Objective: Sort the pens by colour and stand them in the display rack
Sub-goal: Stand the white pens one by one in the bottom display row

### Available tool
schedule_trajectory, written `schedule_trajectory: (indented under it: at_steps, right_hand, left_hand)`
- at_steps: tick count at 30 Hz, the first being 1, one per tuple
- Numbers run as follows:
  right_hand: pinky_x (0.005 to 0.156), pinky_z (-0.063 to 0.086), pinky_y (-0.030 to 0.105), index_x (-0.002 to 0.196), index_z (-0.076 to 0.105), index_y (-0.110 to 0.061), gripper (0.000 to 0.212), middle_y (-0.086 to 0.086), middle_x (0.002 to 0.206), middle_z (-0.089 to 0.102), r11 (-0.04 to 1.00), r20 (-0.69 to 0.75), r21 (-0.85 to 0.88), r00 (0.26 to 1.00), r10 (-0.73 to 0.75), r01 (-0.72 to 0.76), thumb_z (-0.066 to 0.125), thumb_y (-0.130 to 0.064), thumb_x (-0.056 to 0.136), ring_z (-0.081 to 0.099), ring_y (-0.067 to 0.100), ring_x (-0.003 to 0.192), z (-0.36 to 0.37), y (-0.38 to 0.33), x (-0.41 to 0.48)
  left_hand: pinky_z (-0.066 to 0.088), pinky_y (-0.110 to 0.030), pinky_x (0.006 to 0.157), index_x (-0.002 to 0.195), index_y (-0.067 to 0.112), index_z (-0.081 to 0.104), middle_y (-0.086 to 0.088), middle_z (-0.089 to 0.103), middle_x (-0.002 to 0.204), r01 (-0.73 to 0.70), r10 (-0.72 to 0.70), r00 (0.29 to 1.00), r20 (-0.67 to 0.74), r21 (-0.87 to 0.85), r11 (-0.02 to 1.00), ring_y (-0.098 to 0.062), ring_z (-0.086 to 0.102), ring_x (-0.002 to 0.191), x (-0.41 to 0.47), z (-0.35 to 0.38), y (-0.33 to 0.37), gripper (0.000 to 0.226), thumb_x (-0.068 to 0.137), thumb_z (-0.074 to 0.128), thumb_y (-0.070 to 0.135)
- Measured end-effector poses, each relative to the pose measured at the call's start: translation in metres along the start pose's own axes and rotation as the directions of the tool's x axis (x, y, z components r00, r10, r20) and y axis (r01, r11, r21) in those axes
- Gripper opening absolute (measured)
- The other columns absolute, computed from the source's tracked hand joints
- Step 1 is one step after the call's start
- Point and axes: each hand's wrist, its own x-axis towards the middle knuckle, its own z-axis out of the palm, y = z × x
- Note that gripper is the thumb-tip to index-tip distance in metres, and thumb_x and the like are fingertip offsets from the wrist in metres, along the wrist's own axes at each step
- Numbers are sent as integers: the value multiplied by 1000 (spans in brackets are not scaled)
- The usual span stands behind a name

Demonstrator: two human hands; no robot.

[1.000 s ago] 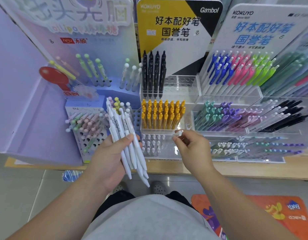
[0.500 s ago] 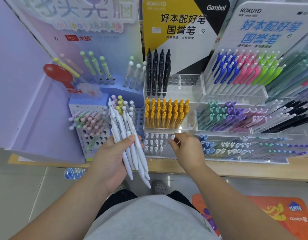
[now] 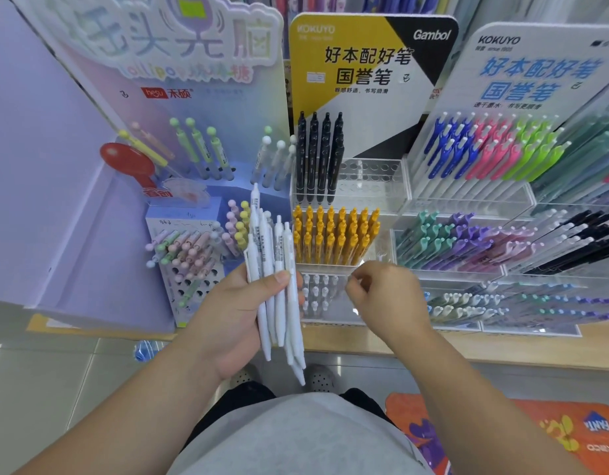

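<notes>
White barrels throughout: the bundle of pens [image 3: 275, 265] sits in the left hand [image 3: 234, 317], just left of the clear acrylic rack [image 3: 375, 186]. The thumb is clamped across the barrels and the fingers wrap behind. Clicker ends point up; the tips point down and fan out below the palm. One pen stands taller than the rest.

Right hand [image 3: 387, 296] is in front of the rack's lowest tier, toward its right end. Fingers are curled in, with thumb and forefinger tips drawn together. The view is blurred there: possibly something small and pale is pinched, but I cannot tell whether it holds a pen.

Rack, back to front:
- Top tier: four black pens [image 3: 318, 156] upright at the left end, with rows of round holes to their right.
- Middle tier: yellow pens [image 3: 333, 234] packed in rows.
- Lowest tier: white-topped pens [image 3: 315, 289] standing in the left part, seen through the clear front wall.

Around the rack:
- Behind it: a yellow-and-black header card [image 3: 347, 73] marked Gambol.
- Left of it: a lilac stand [image 3: 166, 269] of pastel ball-topped pens.
- Right of it: a second clear stand, with blue, pink and green pens [image 3: 484, 152] in its upper row and teal, purple and black ones lower.
- Below it and to the right, on the floor: an orange mat [image 3: 542, 437].
</notes>
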Motion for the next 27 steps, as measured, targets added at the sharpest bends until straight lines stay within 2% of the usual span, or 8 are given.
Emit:
schedule_trajectory:
  at_steps: [1,3,4,8,12,15,21,27]
  right_hand:
    - [59,51,30,76,69,-17,19,-1,68,67,977,-23,213,1000,19,-13,62,-26,90,62,17,61,-15,-9,-1]
    - [55,48,29,75,70,-12,23,7,73,69,748,45,657,995,84,-93,63,-25,93,59,15,55,-46,-35,2]
    - [52,46,27,81,72,-12,22,7,77,71,642,98,756,992,84,-129,63,-28,94,58,14,55,-60,-48,6]
    - [45,39,22,98,73,-18,34,-1,91,75,610,267,752,962,63,-249,60,-49,93,48,13,50,-80,-75,33]
    - [42,31,23,86,72,-11,31,0,69,70,571,349,760,936,46,-311,66,-41,91,42,19,54,-77,-80,45]
    - [46,26,27,90,72,-2,31,9,70,64,524,337,797,941,23,-299,67,-33,92,38,22,54,-75,-78,47]
    - [50,43,23,102,70,-9,18,2,86,69,415,90,897,982,167,-153,62,-24,96,54,10,54,-93,-67,47]
    - [53,48,25,107,67,-15,16,7,89,69,470,-234,874,955,182,124,53,-15,100,62,15,62,-108,-39,26]
  left_hand:
    - [58,-36,66,117,4,64,-13,68,90,16,-16,999,28,4,1000,-22,67,73,1,2,3,39,79,65,12]
    - [57,-35,64,120,3,63,-15,66,91,46,-48,995,91,27,999,-22,66,72,4,6,9,39,82,68,9]
    - [57,-35,64,121,3,63,-15,65,90,56,-61,991,122,42,998,-23,65,72,6,8,12,39,83,71,7]
    - [58,-37,62,107,6,69,-17,66,87,86,-111,964,240,113,990,-25,64,70,9,17,17,30,78,69,8]
    - [56,-36,65,114,5,65,-17,64,88,100,-170,922,349,210,973,-24,63,71,9,22,17,32,82,66,8]
    - [55,-35,65,114,7,67,-16,64,89,129,-206,911,357,229,965,-23,62,71,11,22,16,32,82,67,8]
    - [55,-37,65,108,10,71,-16,64,89,161,-235,897,374,219,962,-24,62,71,12,19,12,27,81,69,8]
    - [55,-39,65,119,4,63,-15,63,88,206,-211,930,301,51,977,-23,63,70,20,10,9,39,80,68,9]
